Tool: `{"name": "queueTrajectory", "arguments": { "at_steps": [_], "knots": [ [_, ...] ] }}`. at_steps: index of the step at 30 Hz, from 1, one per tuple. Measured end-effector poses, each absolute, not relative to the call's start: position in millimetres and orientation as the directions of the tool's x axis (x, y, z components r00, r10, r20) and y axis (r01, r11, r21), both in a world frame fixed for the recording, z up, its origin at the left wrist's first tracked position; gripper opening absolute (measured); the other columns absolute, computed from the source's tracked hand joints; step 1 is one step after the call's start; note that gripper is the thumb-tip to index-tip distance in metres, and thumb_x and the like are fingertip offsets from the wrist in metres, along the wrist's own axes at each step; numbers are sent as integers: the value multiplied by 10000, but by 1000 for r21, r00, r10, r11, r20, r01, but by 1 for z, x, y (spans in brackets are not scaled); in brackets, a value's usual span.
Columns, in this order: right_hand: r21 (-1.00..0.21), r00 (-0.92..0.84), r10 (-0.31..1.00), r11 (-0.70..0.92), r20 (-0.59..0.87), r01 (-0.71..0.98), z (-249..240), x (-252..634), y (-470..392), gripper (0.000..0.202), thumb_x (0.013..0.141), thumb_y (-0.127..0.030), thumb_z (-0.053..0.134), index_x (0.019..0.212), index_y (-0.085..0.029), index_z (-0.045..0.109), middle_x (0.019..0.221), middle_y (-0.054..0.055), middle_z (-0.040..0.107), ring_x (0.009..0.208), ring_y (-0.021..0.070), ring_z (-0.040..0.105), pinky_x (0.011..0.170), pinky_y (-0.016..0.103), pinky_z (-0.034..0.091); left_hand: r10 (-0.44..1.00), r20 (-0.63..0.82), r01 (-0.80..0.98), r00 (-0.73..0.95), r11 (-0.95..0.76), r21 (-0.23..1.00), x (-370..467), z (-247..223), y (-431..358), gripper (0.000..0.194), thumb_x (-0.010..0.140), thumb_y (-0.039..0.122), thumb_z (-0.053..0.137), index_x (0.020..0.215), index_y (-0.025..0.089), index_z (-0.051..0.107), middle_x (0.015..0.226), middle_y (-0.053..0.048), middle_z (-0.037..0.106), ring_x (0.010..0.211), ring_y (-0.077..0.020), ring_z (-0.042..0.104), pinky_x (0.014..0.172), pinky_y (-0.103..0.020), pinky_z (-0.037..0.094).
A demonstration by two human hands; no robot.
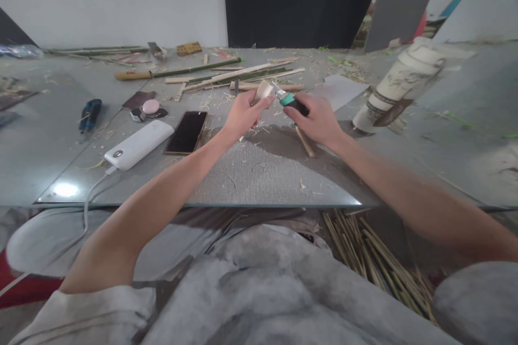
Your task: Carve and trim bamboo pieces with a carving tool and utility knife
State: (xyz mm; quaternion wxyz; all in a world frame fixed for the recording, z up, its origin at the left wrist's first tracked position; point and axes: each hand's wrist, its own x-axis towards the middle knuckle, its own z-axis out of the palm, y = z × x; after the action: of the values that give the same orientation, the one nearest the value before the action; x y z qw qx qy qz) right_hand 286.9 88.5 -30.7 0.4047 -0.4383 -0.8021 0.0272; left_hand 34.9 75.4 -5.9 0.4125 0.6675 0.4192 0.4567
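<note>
My left hand [246,113] is closed around a short, pale piece of bamboo [264,91] above the middle of the table. From the right, my right hand [318,118] grips a utility knife [293,102] with a black and green handle. Its metal blade points left and lies close to the bamboo piece; whether they touch I cannot tell. Below my right hand a thin wooden stick [304,142] rests on the tabletop. Behind both hands lie several split bamboo strips [243,76] among scattered shavings.
Left of my arms are a phone [186,132], a white power bank [140,145] with a cable, and a blue-handled tool [90,115]. A patterned white cylinder [399,86] and a sheet of paper [342,91] are at the right. Bamboo sticks [376,259] lie below the table edge.
</note>
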Motion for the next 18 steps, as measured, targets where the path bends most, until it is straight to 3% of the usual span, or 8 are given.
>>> {"name": "queueTrajectory", "arguments": {
  "at_steps": [7, 18],
  "knots": [
    [-433, -288, 744, 608, 602, 666, -30, 287, 86, 479, 1149, -674, 697, 865, -328, 529, 721, 10, 552, 682, 239, 472, 707, 434, 370, 937, 262, 185, 232, -307, 934, 36, -6, 75, 397, 1196, 270, 798, 871, 256, 570, 608, 74, 540, 528, -77, 473, 529, -230, 394],
    [-421, -303, 737, 618, 604, 664, -28, 286, 86, 414, 1123, -595, 707, 870, -324, 523, 728, 2, 552, 680, 232, 461, 718, 437, 349, 927, 280, 161, 250, -325, 932, 33, -11, 80, 417, 1223, 333, 798, 878, 261, 575, 628, 65, 547, 531, -82, 470, 524, -244, 394]
  ]
}}
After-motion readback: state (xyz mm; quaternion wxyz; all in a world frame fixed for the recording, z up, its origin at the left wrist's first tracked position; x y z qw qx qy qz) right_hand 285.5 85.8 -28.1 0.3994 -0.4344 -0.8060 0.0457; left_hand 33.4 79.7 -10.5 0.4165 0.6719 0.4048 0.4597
